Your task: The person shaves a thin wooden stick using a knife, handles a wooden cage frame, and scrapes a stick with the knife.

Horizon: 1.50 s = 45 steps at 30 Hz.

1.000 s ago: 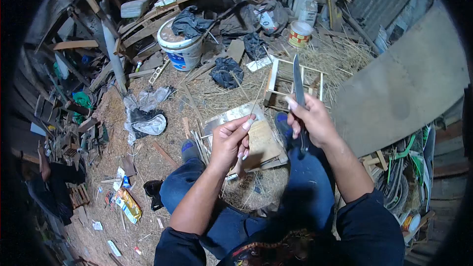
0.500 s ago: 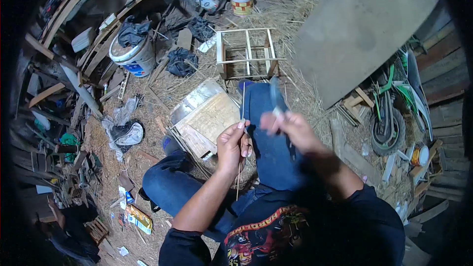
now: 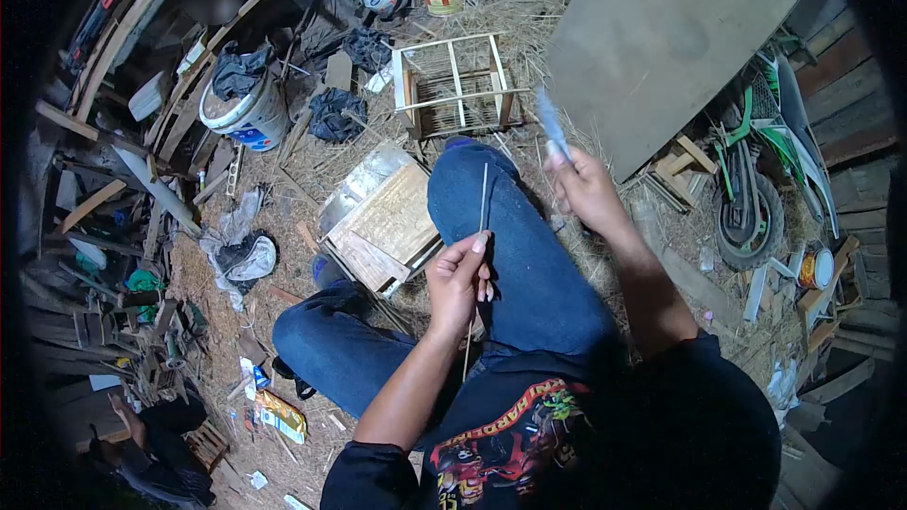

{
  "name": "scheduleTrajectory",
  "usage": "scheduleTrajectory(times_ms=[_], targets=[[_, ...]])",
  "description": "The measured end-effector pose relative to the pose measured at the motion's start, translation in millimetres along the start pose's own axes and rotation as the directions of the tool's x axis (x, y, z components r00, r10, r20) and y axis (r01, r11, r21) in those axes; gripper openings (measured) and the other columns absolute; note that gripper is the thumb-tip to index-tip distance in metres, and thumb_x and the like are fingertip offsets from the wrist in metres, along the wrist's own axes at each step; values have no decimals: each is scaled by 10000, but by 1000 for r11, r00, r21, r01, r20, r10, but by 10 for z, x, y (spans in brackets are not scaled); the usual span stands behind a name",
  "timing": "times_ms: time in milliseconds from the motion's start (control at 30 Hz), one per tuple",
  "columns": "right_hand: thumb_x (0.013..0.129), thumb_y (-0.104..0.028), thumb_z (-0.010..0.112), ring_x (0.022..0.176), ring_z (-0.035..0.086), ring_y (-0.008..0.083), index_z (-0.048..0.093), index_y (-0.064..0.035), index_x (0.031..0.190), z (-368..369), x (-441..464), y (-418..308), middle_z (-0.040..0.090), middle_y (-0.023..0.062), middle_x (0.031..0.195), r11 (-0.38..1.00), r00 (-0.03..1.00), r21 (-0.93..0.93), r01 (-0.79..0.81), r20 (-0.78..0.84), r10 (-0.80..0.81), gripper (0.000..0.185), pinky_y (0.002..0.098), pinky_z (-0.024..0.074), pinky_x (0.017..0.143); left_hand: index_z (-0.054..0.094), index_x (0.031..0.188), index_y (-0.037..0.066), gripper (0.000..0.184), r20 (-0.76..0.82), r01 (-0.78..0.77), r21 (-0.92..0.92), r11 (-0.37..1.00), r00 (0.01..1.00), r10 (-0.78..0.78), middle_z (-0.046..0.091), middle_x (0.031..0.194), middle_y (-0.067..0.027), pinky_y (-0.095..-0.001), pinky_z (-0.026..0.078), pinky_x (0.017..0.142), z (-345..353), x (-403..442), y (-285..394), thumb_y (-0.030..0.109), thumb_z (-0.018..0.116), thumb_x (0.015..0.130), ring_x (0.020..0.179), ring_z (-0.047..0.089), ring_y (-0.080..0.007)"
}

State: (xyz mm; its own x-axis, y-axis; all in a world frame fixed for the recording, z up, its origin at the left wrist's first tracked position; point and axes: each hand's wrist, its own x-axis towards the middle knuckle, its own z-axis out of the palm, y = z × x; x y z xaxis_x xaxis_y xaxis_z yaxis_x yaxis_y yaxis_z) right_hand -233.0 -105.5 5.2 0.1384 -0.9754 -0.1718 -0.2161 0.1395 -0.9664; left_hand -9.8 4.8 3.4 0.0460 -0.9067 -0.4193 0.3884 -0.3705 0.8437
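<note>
My left hand pinches a thin wooden stick between thumb and fingers. The stick points away from me over my raised knee, and its lower end runs below the hand towards my lap. Off to the right, my right hand is closed around a knife, its blade pointing up and slightly blurred. Knife and stick are apart. Beyond my knee lies a small wooden frame with many thin rods in it. Left of my leg are stacked wooden boards.
A large flat panel leans at the upper right, near a green and white motorbike. At the left stand a white bucket and black bags. Straw and scraps cover the floor. Another person is at the lower left.
My right hand has moved right and away from the stick with the knife. My left hand still pinches the stick, which now leans slightly right. The whole view has shifted a little.
</note>
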Motion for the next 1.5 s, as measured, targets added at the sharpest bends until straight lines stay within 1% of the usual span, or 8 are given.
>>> scheduleTrajectory(times_ms=[100,267,333,467,833,1133,1333,1500], targets=[[1076,-299,528,653,611,141,562,-38,1038,67,-187,-198,600,27,719,971,996,-233,56,79,-38,266,334,482,568,720,1016,-28,256,-52,5,134,991,999,2,602,632,-17,-227,397,425,16,48,43,223,728,969,436,477,-68],[986,-152,600,698,677,232,602,-45,1067,182,-251,-107,671,113,774,958,963,-210,196,226,-148,134,364,513,641,723,869,-10,267,-101,-75,354,932,988,118,619,634,1,-215,353,432,-37,149,110,241,797,919,473,501,-45],[978,-131,594,765,704,322,662,-101,1138,258,-257,-79,696,152,837,861,950,-403,311,169,-264,176,416,538,673,722,863,-12,267,-88,-65,377,924,990,105,619,633,0,-216,354,432,-103,197,139,239,795,921,478,506,-45],[951,-7,564,814,713,303,653,-119,1313,364,-307,-114,721,143,959,790,902,-447,420,110,-418,389,403,563,730,723,881,-12,279,-15,-38,391,920,999,48,617,636,4,-222,370,442,-206,214,225,256,764,947,493,514,-47],[953,-111,567,691,673,348,603,-348,1406,495,-331,-135,655,113,816,616,940,-728,302,118,-322,513,479,550,617,722,893,9,313,67,87,449,889,989,-130,583,609,26,-228,365,436,-349,267,325,306,704,992,476,499,-43],[973,-200,622,679,672,340,657,-294,1358,517,-185,46,677,129,788,710,908,-608,356,46,-416,398,448,528,582,731,856,31,346,151,-27,496,868,987,-55,580,582,31,-216,355,404,-394,400,304,355,717,976,422,490,-51],[947,-158,655,706,688,332,674,-267,1340,508,-219,101,692,133,799,713,885,-573,404,50,-462,408,437,540,593,699,893,22,377,202,73,507,859,959,-201,473,512,48,-225,338,398,-381,385,391,356,611,1043,386,422,-55],[923,18,604,829,726,345,677,-180,1336,499,-271,63,719,207,1015,773,939,-552,312,55,-340,463,403,576,707,606,854,41,374,270,284,199,938,904,-331,413,466,25,-255,330,369,-304,319,317,328,524,1081,341,345,-78]])
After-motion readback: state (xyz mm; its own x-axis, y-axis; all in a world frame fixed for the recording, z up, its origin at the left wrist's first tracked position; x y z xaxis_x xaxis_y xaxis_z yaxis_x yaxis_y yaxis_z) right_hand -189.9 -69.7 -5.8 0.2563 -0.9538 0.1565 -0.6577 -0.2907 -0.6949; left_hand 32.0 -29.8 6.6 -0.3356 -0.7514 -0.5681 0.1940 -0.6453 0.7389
